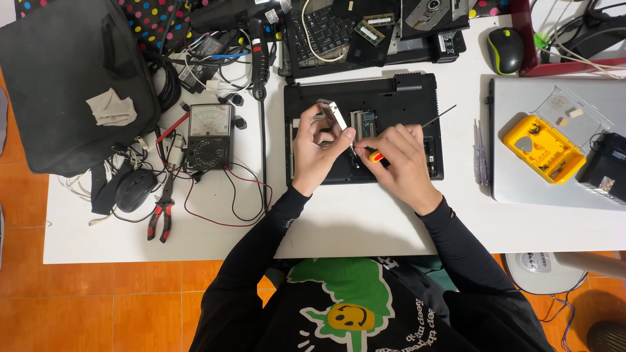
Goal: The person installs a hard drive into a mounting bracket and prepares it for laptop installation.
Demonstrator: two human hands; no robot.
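Note:
A black laptop base (pixel 398 98) lies open on the white table (pixel 352 221), with a green circuit part showing inside. Over it, my left hand (pixel 317 153) holds a small silver metal bracket (pixel 334 113) tilted upward. My right hand (pixel 398 156) grips a small screwdriver with a red and yellow handle (pixel 377 156), its tip at the bracket's lower end, close to my left thumb. Both sleeves are black.
A black bag (pixel 72 85), an analog multimeter (pixel 210 137), red-handled pliers (pixel 161 218), a black mouse (pixel 135 189) and tangled cables crowd the left. A yellow bit case (pixel 544 150) rests on a silver laptop (pixel 554 189) at right; laptop parts lie behind.

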